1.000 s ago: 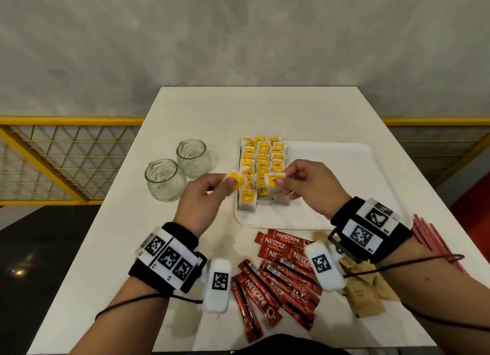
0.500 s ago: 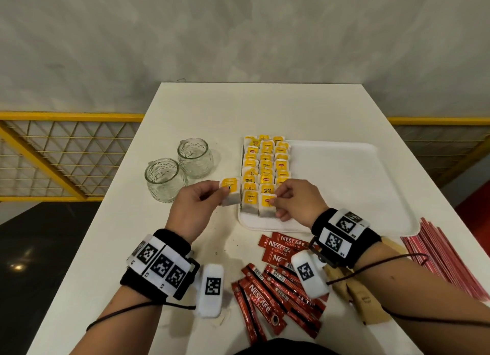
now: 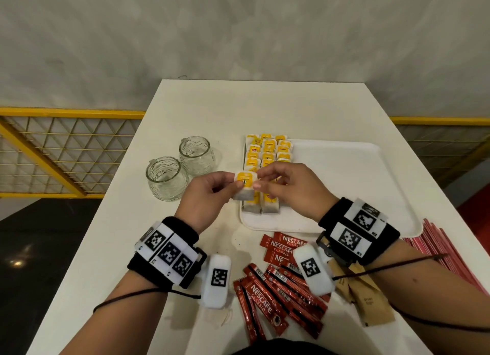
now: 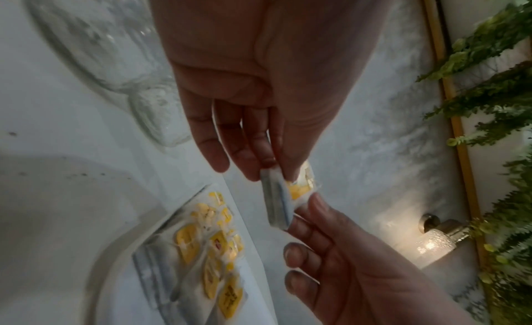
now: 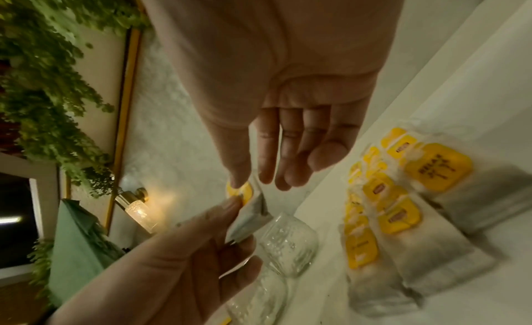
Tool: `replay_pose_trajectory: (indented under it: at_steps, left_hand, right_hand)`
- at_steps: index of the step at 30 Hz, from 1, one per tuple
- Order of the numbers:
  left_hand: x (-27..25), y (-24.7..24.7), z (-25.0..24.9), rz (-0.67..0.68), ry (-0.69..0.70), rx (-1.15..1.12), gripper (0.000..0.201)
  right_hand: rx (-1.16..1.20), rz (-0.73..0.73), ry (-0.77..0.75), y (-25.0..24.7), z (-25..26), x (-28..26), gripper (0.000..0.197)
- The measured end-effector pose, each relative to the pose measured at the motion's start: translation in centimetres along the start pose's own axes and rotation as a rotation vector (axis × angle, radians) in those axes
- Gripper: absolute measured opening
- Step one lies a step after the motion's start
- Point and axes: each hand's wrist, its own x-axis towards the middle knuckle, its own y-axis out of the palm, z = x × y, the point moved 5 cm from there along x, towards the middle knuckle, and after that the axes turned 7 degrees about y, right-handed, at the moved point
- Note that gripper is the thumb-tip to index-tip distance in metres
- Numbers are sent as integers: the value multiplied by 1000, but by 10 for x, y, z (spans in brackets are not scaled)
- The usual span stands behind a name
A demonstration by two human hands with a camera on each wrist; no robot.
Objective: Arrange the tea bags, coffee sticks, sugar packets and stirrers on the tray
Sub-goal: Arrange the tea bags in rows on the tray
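You are facing a white table [image 3: 185, 110] set against a mottled grey wall, with yellow mesh railing on either side. Going left to right: two glass jars [image 3: 165, 178] stand together near the table's left edge, then the white tray [image 3: 344, 169], whose left end carries rows of yellow-tagged tea bags [image 3: 269, 149] while the rest of it is bare. In front of the tray lie red coffee sticks [image 3: 267, 299], then brown sugar packets [image 3: 371, 304], and red stirrers [image 3: 445, 251] along the right edge. Bare table shows beyond the tray and left of the jars. Your left hand [image 3: 204, 195] pinches one tea bag [image 3: 245, 186] between thumb and fingertips, held above the tray's near left corner. Your right hand [image 3: 291, 187] pinches the same bag's right edge, its other fingers loosely extended.
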Motion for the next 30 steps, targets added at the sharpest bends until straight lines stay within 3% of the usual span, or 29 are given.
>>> replay_pose_trajectory:
  at_steps: [2,7,13,20,30]
  left_hand:
    - [4,7,-7,36,25,-11,7]
    - [8,11,-12,62,70,24,10]
    - [1,1,-1,54,42,13,13]
    - [-6,-6,3,45,8,30,14]
    - [-11,-17,5,25,11,80,14]
  right_hand:
    - [-8,-1,-36,-3,7,-2,9]
    - [44,-44,-38,-27,6,-7,17]
    - [-219,200,220,-35,-51,-23,10]
    - [-291,-3,322,-44,-88,-9,14]
    - [-294,-33,347,-35,-88,1,15]
